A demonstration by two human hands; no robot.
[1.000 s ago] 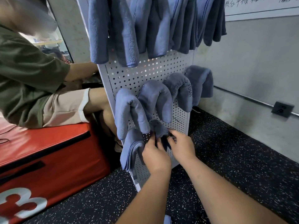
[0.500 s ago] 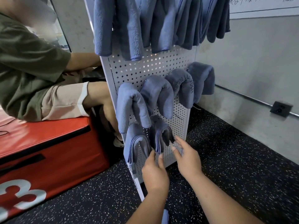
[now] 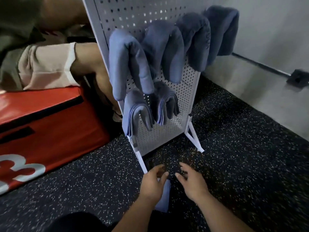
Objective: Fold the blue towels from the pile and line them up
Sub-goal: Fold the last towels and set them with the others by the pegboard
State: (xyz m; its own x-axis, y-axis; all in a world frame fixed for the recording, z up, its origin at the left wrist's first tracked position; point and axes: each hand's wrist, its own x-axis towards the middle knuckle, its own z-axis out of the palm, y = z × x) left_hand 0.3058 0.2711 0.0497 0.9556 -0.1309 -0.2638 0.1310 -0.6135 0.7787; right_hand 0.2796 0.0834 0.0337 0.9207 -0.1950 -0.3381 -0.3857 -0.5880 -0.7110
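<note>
A white pegboard rack [image 3: 167, 136] stands on the floor with folded blue towels draped over its pegs. Several hang in the upper visible row [image 3: 160, 47]; two hang in the bottom row, one on the left [image 3: 135, 113] and one beside it [image 3: 167, 106]. Low in front of the rack, my left hand [image 3: 153, 183] and my right hand [image 3: 192, 181] hover over the floor, fingers loosely spread, holding nothing. A blue towel [image 3: 163, 196] lies on the floor between them, partly hidden under my left hand.
A red padded box [image 3: 46, 131] sits to the left with a person [image 3: 41, 64] seated on it, close behind the rack. A grey wall [image 3: 267, 39] with a rail and a socket [image 3: 297, 79] runs along the right. The floor is black speckled rubber [image 3: 242, 156].
Both hands let go of the bottom-row towel and dropped from the rack down towards the floor. My view tilted downward, so the top row of towels left the frame.
</note>
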